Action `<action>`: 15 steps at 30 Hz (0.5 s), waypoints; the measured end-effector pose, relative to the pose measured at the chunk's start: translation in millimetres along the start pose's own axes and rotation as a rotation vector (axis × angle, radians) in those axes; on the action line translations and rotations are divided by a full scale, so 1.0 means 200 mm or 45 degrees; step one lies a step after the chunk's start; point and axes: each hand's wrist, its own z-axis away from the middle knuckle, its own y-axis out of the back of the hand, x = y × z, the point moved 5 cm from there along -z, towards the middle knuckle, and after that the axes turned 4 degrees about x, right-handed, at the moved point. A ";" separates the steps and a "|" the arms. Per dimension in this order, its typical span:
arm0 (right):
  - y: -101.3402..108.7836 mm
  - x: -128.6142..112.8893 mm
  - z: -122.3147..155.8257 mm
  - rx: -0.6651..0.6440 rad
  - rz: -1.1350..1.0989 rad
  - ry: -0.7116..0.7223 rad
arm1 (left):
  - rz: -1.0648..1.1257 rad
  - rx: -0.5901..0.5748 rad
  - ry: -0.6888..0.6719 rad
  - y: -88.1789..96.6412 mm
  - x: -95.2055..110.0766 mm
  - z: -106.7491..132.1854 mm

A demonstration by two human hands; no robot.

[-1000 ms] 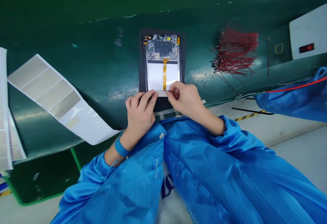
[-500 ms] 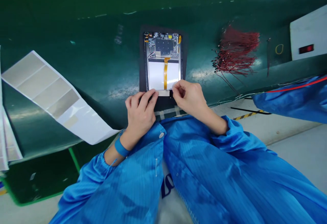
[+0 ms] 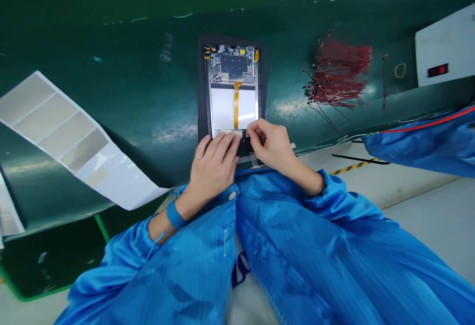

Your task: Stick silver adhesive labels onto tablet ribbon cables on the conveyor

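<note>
An opened tablet [image 3: 226, 107] lies on a dark mat [image 3: 202, 97], its circuit board [image 3: 234, 66] at the far end and an orange flat cable [image 3: 236, 105] running down its pale middle. Along the near edge runs a light strip of tape [image 3: 227, 131]. My left hand [image 3: 215, 164] rests over that edge, fingers stretched out and fingertips on the strip, covering part of it. At the near right corner my right hand [image 3: 271, 139] has thumb and forefinger pinched together; whatever is between them is too small to make out.
A sheet of silvery-grey stickers [image 3: 55, 122] lies at the left, overhanging the table edge. To the right sit a bundle of thin red wires [image 3: 341, 72], a yellow rubber band [image 3: 400, 70] and a white box [image 3: 445, 48]. Below the table at left is a green bin [image 3: 55, 255].
My left hand has slid right along the tablet's near edge, its fingers now flatter over the strip. My right hand keeps its pinch at the corner. The whole view has shifted slightly.
</note>
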 end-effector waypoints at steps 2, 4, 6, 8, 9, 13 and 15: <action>0.00 0.00 0.00 -0.003 -0.004 0.016 | -0.022 0.032 0.011 0.04 -0.03 0.04; 0.00 0.01 0.00 0.014 -0.023 0.032 | -0.018 0.052 0.029 0.05 -0.03 0.06; 0.00 0.01 0.00 0.023 -0.049 0.033 | 0.001 0.035 0.019 0.03 -0.02 0.06; 0.00 0.02 0.00 -0.005 -0.103 0.041 | 0.003 -0.012 -0.007 -0.01 0.00 0.05; 0.01 0.02 0.00 -0.029 -0.146 0.053 | -0.004 -0.043 -0.013 -0.02 0.01 0.04; 0.08 0.06 0.00 0.021 -0.323 0.078 | 0.025 -0.122 -0.026 0.03 -0.01 -0.02; 0.13 0.09 -0.01 0.155 -0.355 0.062 | 0.091 -0.068 0.001 0.12 -0.06 -0.11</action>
